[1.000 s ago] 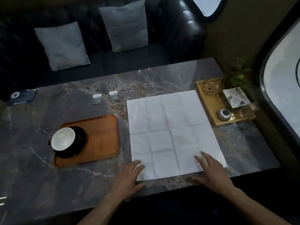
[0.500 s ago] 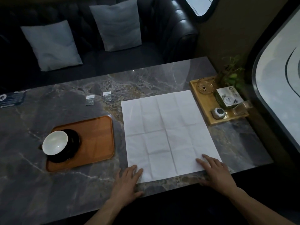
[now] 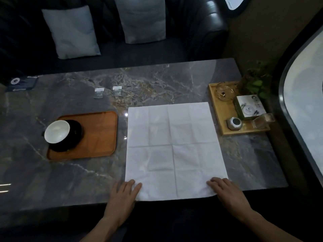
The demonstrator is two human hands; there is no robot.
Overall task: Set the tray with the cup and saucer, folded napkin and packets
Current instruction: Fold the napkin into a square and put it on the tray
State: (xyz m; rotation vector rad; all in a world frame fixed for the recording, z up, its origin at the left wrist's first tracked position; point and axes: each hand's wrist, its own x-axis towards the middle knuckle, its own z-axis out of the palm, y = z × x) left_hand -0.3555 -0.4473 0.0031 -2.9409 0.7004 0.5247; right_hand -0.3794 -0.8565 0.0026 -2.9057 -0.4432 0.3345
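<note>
Flat on the napkin's near corners, 2 hands.

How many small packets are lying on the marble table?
2. Both small silver-grey packets lie side by side on the grey marble table, beyond the orange tray: one left, one right. None looks hidden.
</note>
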